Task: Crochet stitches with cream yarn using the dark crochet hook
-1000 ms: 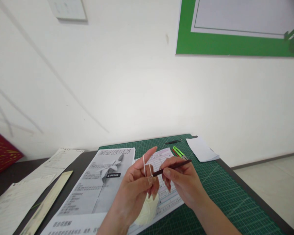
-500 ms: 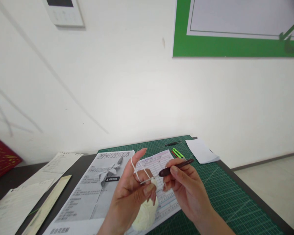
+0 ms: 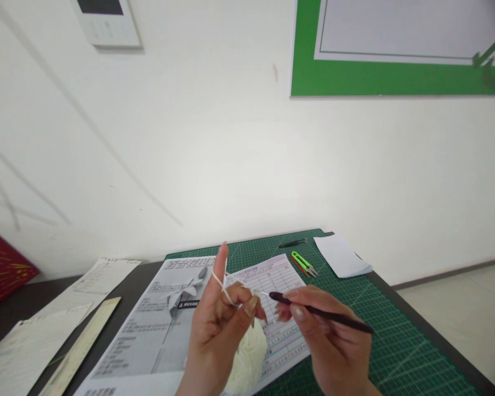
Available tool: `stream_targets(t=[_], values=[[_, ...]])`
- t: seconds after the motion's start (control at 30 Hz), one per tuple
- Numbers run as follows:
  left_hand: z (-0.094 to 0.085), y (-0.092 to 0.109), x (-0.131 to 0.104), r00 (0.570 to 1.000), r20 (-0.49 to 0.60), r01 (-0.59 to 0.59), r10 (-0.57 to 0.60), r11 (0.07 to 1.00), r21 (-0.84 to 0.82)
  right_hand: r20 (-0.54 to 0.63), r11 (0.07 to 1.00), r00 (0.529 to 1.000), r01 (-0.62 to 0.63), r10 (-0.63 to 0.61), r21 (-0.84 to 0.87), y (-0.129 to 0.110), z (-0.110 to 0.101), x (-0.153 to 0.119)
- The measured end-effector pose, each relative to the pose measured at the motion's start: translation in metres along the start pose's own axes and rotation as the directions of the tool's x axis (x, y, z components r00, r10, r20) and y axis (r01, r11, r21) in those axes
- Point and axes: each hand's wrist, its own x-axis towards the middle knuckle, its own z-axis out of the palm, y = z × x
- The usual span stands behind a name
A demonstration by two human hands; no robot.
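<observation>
In the head view, the left hand had its forefinger raised almost to 12 o'clock with the yarn strand looped round it, probably to keep the strand taut. Its thumb and other fingers were closed on a small pale bit of yarn work, seemingly to steady it for the hook. The right hand gripped that hook's dark handle like a pen, thumb against forefinger, likely for fine control. The thin metal end pointed to 9 o'clock, at the pinched piece; whether it had caught a loop, I couldn't tell.

The yarn ball sat at 6 o'clock from the pinch, close below, perhaps so the strand could feed freely. At 9 o'clock from the left hand lay a flower sheet, and under both hands a chart sheet, both readable from there. The green snips waited at 2 o'clock on the cutting mat, within reach.

Half a second earlier, the handle's butt had tipped above 3 o'clock; now it sloped below. The right hand had moved lower, uncovering the snips' blades, and the left forefinger stood straighter.
</observation>
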Motion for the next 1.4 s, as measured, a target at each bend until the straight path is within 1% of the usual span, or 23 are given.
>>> stream_targets(t=[0.07, 0.1, 0.17, 0.2, 0.23, 0.27, 0.3, 0.37, 0.43, 0.47, 0.5, 0.53, 0.57, 0.63, 0.7, 0.73, 0.8, 0.9, 0.97, 1.07, 1.2, 1.27, 1.4], values=[[0.003, -0.002, -0.001, 1.0, -0.018, 0.008, -0.009, 1.0, -0.024, 0.085, 0.968, 0.981, 0.185, -0.173, -0.17, -0.001, -0.001, -0.002], [0.005, -0.002, -0.002, 1.0, -0.02, 0.012, -0.013, 0.999, -0.048, 0.146, 0.93, 0.958, 0.278, -0.248, -0.243, -0.001, -0.002, -0.003], [0.008, -0.001, -0.004, 0.999, -0.018, 0.044, -0.046, 0.992, -0.122, 0.275, 0.834, 0.9, 0.423, -0.34, -0.354, 0.0, -0.003, -0.005], [0.009, 0.001, -0.005, 0.997, -0.009, 0.075, -0.078, 0.982, -0.171, 0.325, 0.796, 0.872, 0.474, -0.365, -0.376, 0.0, -0.004, -0.006], [0.009, 0.003, -0.006, 0.993, 0.01, 0.113, -0.114, 0.968, -0.222, 0.346, 0.782, 0.857, 0.499, -0.382, -0.373, 0.001, -0.004, -0.006], [0.009, 0.006, -0.006, 0.988, 0.039, 0.156, -0.151, 0.95, -0.271, 0.342, 0.794, 0.856, 0.498, -0.388, -0.349, 0.001, -0.003, -0.006], [0.008, 0.009, -0.006, 0.98, 0.076, 0.198, -0.184, 0.929, -0.313, 0.31, 0.827, 0.868, 0.476, -0.387, -0.301, 0.002, -0.002, -0.006], [0.004, 0.014, -0.005, 0.965, 0.148, 0.258, -0.218, 0.894, -0.367, 0.221, 0.913, 0.916, 0.374, -0.335, -0.166, 0.003, 0.002, -0.005], [0.001, 0.017, -0.004, 0.953, 0.202, 0.291, -0.226, 0.873, -0.391, 0.143, 0.98, 0.971, 0.197, -0.192, -0.019, 0.005, 0.006, -0.005], [-0.001, 0.018, -0.003, 0.948, 0.228, 0.297, -0.22, 0.871, -0.392, 0.125, 0.993, 0.987, 0.096, -0.104, 0.069, 0.006, 0.008, -0.006], [-0.002, 0.018, -0.003, 0.944, 0.252, 0.3, -0.213, 0.871, -0.389, 0.113, 0.986, 0.994, -0.013, -0.006, 0.166, 0.007, 0.01, -0.006], [-0.004, 0.019, -0.002, 0.938, 0.275, 0.308, -0.21, 0.87, -0.385, 0.11, 0.956, 0.989, -0.122, 0.095, 0.267, 0.008, 0.012, -0.007], [-0.005, 0.019, -0.002, 0.931, 0.298, 0.318, -0.21, 0.869, -0.38, 0.119, 0.905, 0.974, -0.224, 0.194, 0.362, 0.009, 0.013, -0.008], [-0.007, 0.018, -0.003, 0.918, 0.329, 0.341, -0.221, 0.863, -0.373, 0.167, 0.771, 0.919, -0.391, 0.357, 0.502, 0.009, 0.015, -0.009], [-0.01, 0.018, -0.004, 0.907, 0.353, 0.359, -0.23, 0.862, -0.358, 0.213, 0.662, 0.864, -0.49, 0.456, 0.568, 0.007, 0.016, -0.009], [-0.011, 0.017, -0.004, 0.901, 0.369, 0.359, -0.227, 0.869, -0.342, 0.23, 0.628, 0.848, -0.513, 0.478, 0.585, 0.006, 0.016, -0.008], [-0.014, 0.014, -0.004, 0.889, 0.41, 0.346, -0.205, 0.886, -0.307, 0.247, 0.601, 0.84, -0.524, 0.484, 0.604, 0.003, 0.015, -0.005], [-0.016, 0.011, -0.004, 0.87, 0.467, 0.327, -0.157, 0.894, -0.307, 0.254, 0.61, 0.844, -0.521, 0.472, 0.597, 0.0, 0.014, -0.002], [-0.017, 0.01, -0.003, 0.861, 0.483, 0.342, -0.157, 0.883, -0.321, 0.255, 0.615, 0.847, -0.517, 0.466, 0.595, -0.001, 0.014, -0.001], [-0.016, 0.012, -0.004, 0.86, 0.479, 0.356, -0.177, 0.879, -0.315, 0.256, 0.609, 0.857, -0.501, 0.447, 0.614, -0.003, 0.015, -0.002], [-0.015, 0.019, -0.007, 0.869, 0.432, 0.37, -0.243, 0.897, -0.241, 0.257, 0.614, 0.862, -0.494, 0.436, 0.615, -0.005, 0.013, -0.002], [-0.015, 0.022, -0.008, 0.863, 0.417, 0.394, -0.283, 0.895, -0.208, 0.244, 0.623, 0.868, -0.483, 0.433, 0.615, -0.005, 0.011, -0.001], [-0.017, 0.023, -0.008, 0.841, 0.43, 0.434, -0.329, 0.885, -0.171, 0.226, 0.649, 0.883, -0.458, 0.412, 0.607, -0.007, 0.01, 0.002]])
